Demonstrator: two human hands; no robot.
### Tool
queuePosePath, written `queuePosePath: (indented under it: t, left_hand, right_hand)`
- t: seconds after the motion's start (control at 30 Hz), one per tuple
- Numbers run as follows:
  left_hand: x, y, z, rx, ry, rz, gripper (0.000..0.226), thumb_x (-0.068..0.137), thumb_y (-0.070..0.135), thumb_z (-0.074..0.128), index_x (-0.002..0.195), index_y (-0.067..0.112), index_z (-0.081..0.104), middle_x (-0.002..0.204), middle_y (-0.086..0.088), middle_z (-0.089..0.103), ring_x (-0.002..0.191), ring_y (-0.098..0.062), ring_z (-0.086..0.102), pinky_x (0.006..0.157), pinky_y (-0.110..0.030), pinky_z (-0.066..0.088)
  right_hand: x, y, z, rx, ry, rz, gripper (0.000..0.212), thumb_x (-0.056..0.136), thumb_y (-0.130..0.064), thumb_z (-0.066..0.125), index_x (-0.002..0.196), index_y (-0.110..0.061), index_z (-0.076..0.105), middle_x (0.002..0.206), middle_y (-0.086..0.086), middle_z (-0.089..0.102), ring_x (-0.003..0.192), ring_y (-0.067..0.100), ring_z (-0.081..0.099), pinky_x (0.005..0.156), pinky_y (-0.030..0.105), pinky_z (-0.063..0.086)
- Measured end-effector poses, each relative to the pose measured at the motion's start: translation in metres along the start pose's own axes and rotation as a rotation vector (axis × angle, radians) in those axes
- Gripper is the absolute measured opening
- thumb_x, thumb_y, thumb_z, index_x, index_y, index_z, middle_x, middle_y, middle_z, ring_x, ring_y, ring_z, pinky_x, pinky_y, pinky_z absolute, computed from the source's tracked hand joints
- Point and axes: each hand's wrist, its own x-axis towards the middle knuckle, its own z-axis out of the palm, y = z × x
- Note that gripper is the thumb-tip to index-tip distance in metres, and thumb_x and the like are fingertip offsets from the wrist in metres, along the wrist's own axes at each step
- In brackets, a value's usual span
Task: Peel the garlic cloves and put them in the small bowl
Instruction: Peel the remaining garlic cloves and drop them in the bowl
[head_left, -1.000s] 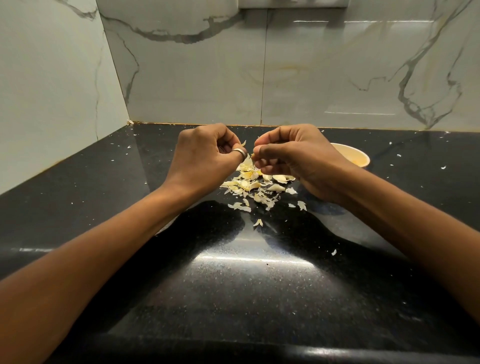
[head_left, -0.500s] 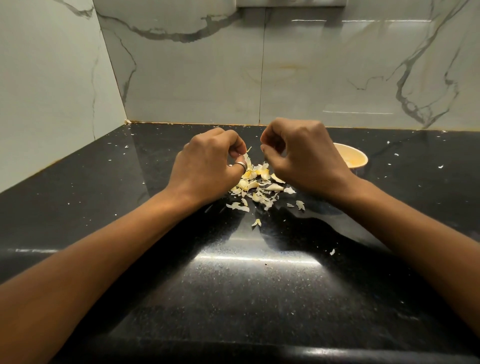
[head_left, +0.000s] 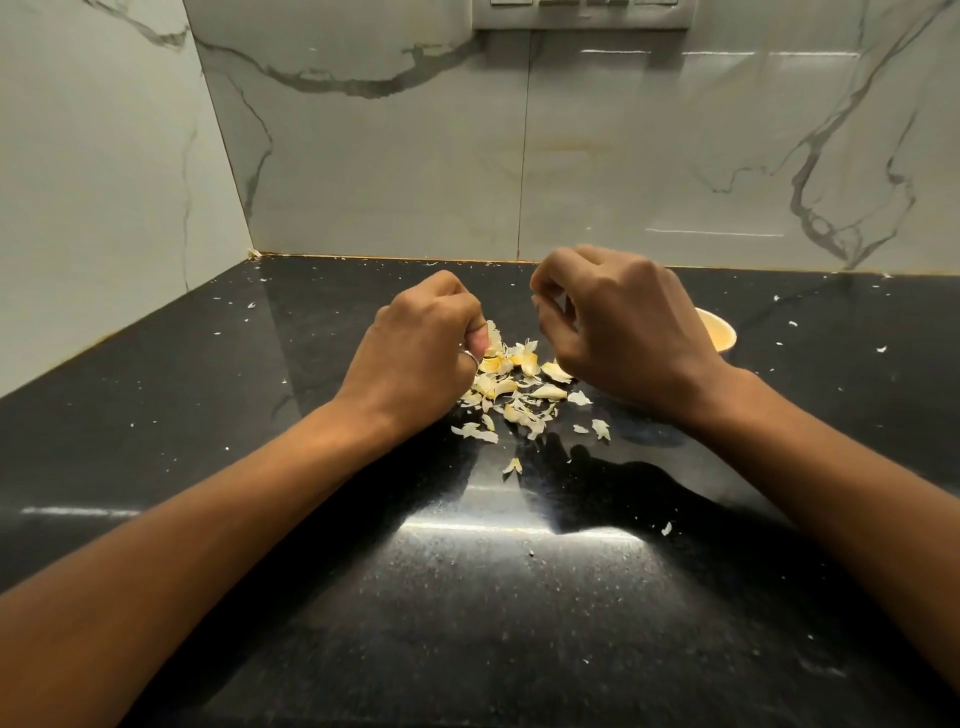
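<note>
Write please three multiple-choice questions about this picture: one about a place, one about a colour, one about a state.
1. The small bowl stands: A) behind the right hand; B) in the left corner; C) on a shelf.
2. The counter is: A) white; B) black; C) red.
3. The garlic peels are: A) heaped inside the bowl; B) scattered loose between the left hand and the right; C) tied in a bag.
Answers: 1A, the hand partly covers it; 2B, glossy dark stone; 3B, a loose pile on the counter.

Black countertop (head_left: 260, 467) bears garlic peels (head_left: 514, 384); small bowl (head_left: 719, 332).
</note>
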Motion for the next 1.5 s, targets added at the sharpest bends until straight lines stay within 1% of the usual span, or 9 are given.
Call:
queuePosePath:
  t: [0.27, 0.37, 0.47, 0.83, 1.0, 1.1, 1.27, 1.37, 1.5]
  left_hand:
    - [-0.002, 0.004, -0.001, 0.068, 0.018, -0.022, 0.043, 0.079, 0.005, 0.075, 0.062, 0.035, 0.049, 0.092, 0.006, 0.065, 0.076, -0.026, 0.063, 0.064, -0.033, 0.046]
    - [-0.004, 0.006, -0.003, 0.097, 0.000, -0.035, 0.031, 0.077, 0.005, 0.073, 0.065, 0.031, 0.063, 0.093, 0.007, 0.065, 0.076, -0.026, 0.063, 0.064, -0.032, 0.042]
    - [-0.005, 0.008, -0.004, 0.129, 0.020, -0.030, 0.023, 0.077, 0.009, 0.074, 0.069, 0.029, 0.069, 0.093, 0.008, 0.064, 0.075, -0.024, 0.063, 0.063, -0.030, 0.039]
    - [-0.002, 0.006, -0.003, 0.144, 0.008, -0.043, 0.023, 0.076, 0.008, 0.075, 0.067, 0.029, 0.074, 0.092, 0.010, 0.064, 0.076, -0.019, 0.062, 0.064, -0.028, 0.036]
    - [-0.001, 0.005, -0.001, 0.125, 0.028, -0.039, 0.027, 0.075, 0.003, 0.072, 0.068, 0.028, 0.069, 0.092, 0.008, 0.064, 0.073, -0.020, 0.061, 0.063, -0.028, 0.035]
    - [0.001, 0.003, -0.001, 0.118, 0.034, -0.050, 0.027, 0.076, -0.001, 0.070, 0.070, 0.025, 0.067, 0.092, 0.005, 0.063, 0.073, -0.021, 0.061, 0.063, -0.029, 0.035]
    - [0.002, 0.004, 0.001, 0.111, 0.018, -0.063, 0.025, 0.079, 0.001, 0.070, 0.072, 0.025, 0.069, 0.094, 0.005, 0.064, 0.076, -0.023, 0.063, 0.063, -0.030, 0.041]
    - [0.003, 0.002, -0.003, 0.129, 0.028, -0.079, 0.023, 0.080, 0.007, 0.074, 0.071, 0.028, 0.071, 0.095, 0.007, 0.066, 0.079, -0.021, 0.064, 0.065, -0.029, 0.042]
    - [0.002, 0.000, -0.006, 0.128, 0.029, -0.106, 0.028, 0.080, 0.003, 0.071, 0.071, 0.029, 0.073, 0.096, 0.006, 0.066, 0.083, -0.021, 0.064, 0.069, -0.030, 0.046]
  right_hand:
    - [0.000, 0.002, -0.002, 0.001, -0.020, 0.000, 0.011, 0.094, -0.019, 0.060, 0.093, -0.009, 0.066, 0.081, 0.008, 0.068, 0.064, 0.027, 0.061, 0.058, 0.041, 0.055]
    - [0.001, 0.004, -0.002, -0.011, -0.023, -0.008, 0.012, 0.095, -0.019, 0.059, 0.093, -0.009, 0.066, 0.080, 0.008, 0.068, 0.063, 0.026, 0.060, 0.057, 0.039, 0.054]
    - [0.000, 0.004, -0.002, -0.013, -0.044, -0.015, 0.012, 0.095, -0.019, 0.059, 0.094, -0.009, 0.066, 0.079, 0.008, 0.067, 0.062, 0.027, 0.060, 0.056, 0.037, 0.052]
    - [0.003, 0.014, -0.006, -0.049, -0.036, -0.032, 0.011, 0.095, -0.018, 0.059, 0.094, -0.009, 0.065, 0.081, 0.009, 0.066, 0.062, 0.029, 0.059, 0.056, 0.039, 0.053]
    - [0.011, 0.041, -0.025, -0.077, 0.001, 0.078, 0.009, 0.089, -0.018, 0.064, 0.094, -0.013, 0.070, 0.085, 0.009, 0.071, 0.072, 0.031, 0.066, 0.067, 0.041, 0.056]
    - [0.013, 0.057, -0.036, -0.033, -0.116, 0.157, 0.009, 0.085, -0.018, 0.069, 0.092, -0.017, 0.075, 0.082, 0.006, 0.074, 0.074, 0.025, 0.069, 0.073, 0.041, 0.059]
    - [0.009, 0.070, -0.047, -0.063, -0.380, 0.290, 0.006, 0.083, -0.017, 0.071, 0.085, -0.020, 0.076, 0.078, 0.000, 0.070, 0.075, 0.020, 0.066, 0.074, 0.041, 0.059]
    - [0.010, 0.070, -0.047, -0.092, -0.441, 0.338, 0.009, 0.085, -0.018, 0.069, 0.085, -0.022, 0.077, 0.081, 0.001, 0.071, 0.076, 0.021, 0.064, 0.071, 0.035, 0.056]
    - [0.009, 0.068, -0.043, -0.097, -0.468, 0.354, 0.011, 0.087, -0.020, 0.066, 0.089, -0.021, 0.078, 0.081, 0.002, 0.070, 0.076, 0.024, 0.063, 0.068, 0.031, 0.050]
